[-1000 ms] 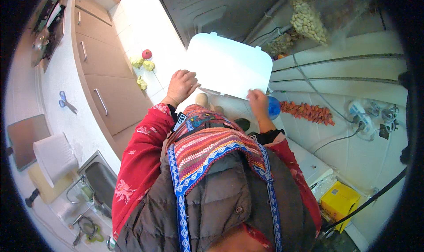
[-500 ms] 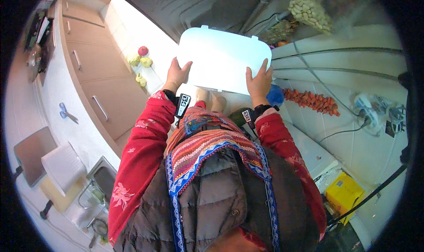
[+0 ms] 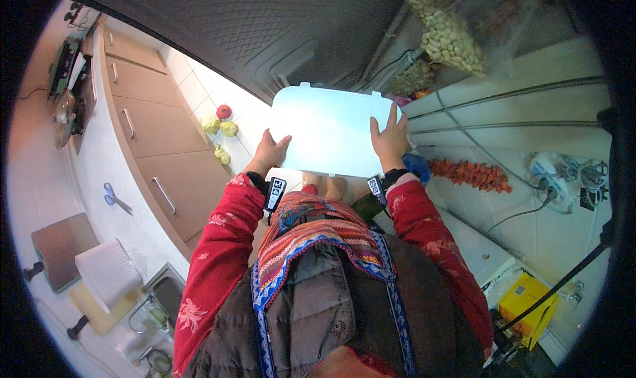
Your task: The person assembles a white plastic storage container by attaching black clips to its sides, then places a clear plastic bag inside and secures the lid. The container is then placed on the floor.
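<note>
A white plastic panel (image 3: 334, 130) with rounded corners and small tabs along its far edge is held out in front of my body, above my feet. My left hand (image 3: 270, 151) grips its left edge, thumb on the upper face and the other fingers mostly hidden. On the right edge, my right hand (image 3: 391, 138) clasps it with the thumb and some fingers showing; the rest are out of sight. The panel's underside cannot be seen.
A large dark panel (image 3: 265, 34) stands just beyond. Cabinets (image 3: 146, 123) and a counter with blue scissors (image 3: 114, 196) run along the left. Yellow crumpled-looking items and a red round thing (image 3: 224, 111) lie on the floor. Dried red peppers (image 3: 470, 175) and cables are at right.
The whole view has shifted, with the surroundings sitting lower. The white panel and both hands appear lower and nearer my body, and the panel looks slightly more tilted. Both hands keep their hold.
</note>
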A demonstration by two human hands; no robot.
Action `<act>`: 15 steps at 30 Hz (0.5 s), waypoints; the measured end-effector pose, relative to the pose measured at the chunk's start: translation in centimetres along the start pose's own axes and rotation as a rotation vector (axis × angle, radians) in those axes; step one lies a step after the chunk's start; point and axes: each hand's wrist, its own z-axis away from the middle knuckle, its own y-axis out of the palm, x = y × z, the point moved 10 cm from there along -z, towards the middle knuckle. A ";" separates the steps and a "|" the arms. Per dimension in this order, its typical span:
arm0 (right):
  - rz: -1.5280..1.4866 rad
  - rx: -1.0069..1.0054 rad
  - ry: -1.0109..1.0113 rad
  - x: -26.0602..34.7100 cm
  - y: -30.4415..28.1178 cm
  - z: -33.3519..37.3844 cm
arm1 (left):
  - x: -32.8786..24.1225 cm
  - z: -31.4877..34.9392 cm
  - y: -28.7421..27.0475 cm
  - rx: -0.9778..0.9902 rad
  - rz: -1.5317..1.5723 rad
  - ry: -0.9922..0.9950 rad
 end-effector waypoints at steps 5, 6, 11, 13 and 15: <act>0.325 -0.032 -0.089 1.8 -1.2 -0.6 | -0.2 0.6 0.2 0.089 -0.178 -0.162; 0.265 -0.104 -0.238 3.8 -1.8 -1.3 | -0.5 0.6 0.1 0.086 -0.217 -0.144; 0.205 0.005 -0.531 11.0 1.2 -3.1 | 0.5 0.3 0.6 0.110 -0.093 -0.167; 0.204 0.028 -0.535 11.7 1.8 -3.7 | 0.9 -0.1 0.5 0.098 -0.087 -0.136; 0.175 0.083 -0.524 11.6 2.5 -4.0 | 1.6 -0.2 0.7 0.108 -0.028 -0.140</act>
